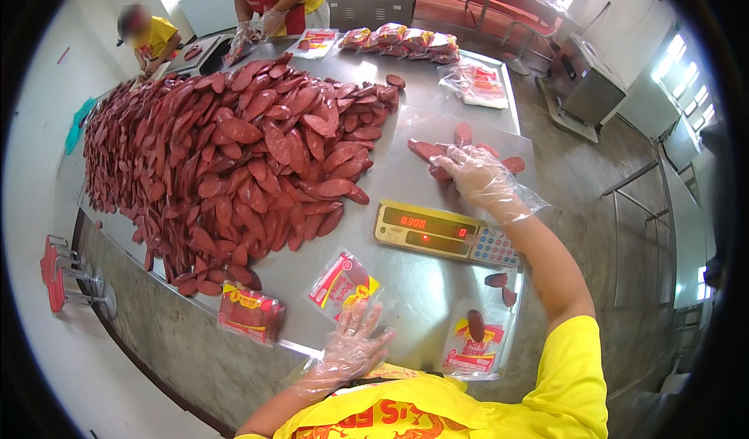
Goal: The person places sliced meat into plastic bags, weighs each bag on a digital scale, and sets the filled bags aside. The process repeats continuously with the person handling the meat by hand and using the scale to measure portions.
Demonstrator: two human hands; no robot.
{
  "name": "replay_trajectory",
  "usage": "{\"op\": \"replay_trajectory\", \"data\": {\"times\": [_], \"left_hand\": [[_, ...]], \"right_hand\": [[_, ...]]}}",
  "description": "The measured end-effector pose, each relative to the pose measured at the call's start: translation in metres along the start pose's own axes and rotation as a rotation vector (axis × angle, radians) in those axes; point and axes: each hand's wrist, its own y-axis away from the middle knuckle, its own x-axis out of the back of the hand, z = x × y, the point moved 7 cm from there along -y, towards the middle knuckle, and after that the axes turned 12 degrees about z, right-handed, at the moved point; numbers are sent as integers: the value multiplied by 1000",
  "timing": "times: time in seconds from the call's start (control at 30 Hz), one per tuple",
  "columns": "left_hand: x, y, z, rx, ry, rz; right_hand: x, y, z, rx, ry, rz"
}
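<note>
My right hand (477, 179), in a clear plastic glove, reaches over several sausage slices (514, 165) on the flat metal pan (404, 167) of a digital scale. Its fingertips touch the slices; whether they pinch one is hidden. The scale's yellow display panel (430, 231) shows lit red digits. My left hand (358, 336), gloved too, rests with fingers spread on the lower edge of a flat printed plastic bag (344, 284). Left of it lies a filled pack of slices (248, 316). A large heap of dark red sausage slices (251, 146) covers the table's left side.
A stack of bags (474, 348) with one slice on top lies at the near right, loose slices (496, 279) just beyond. Filled packs (404, 40) and more bags (483, 85) sit along the steel table's (421, 304) far side. Two people (287, 6) (155, 38) work across the table.
</note>
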Motion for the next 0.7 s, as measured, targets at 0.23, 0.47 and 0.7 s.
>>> {"op": "replay_trajectory", "data": {"times": [0.23, 0.47, 0.7], "left_hand": [[-29, -1, -21, 100, -204, -18], [26, -17, -46, 71, 295, 456], [44, -40, -46, 66, 226, 392]], "right_hand": [[14, 28, 20, -814, -1015, 275], [6, 108, -110, -905, -2569, -351], [-42, 184, -192, -1134, -2407, -522]]}}
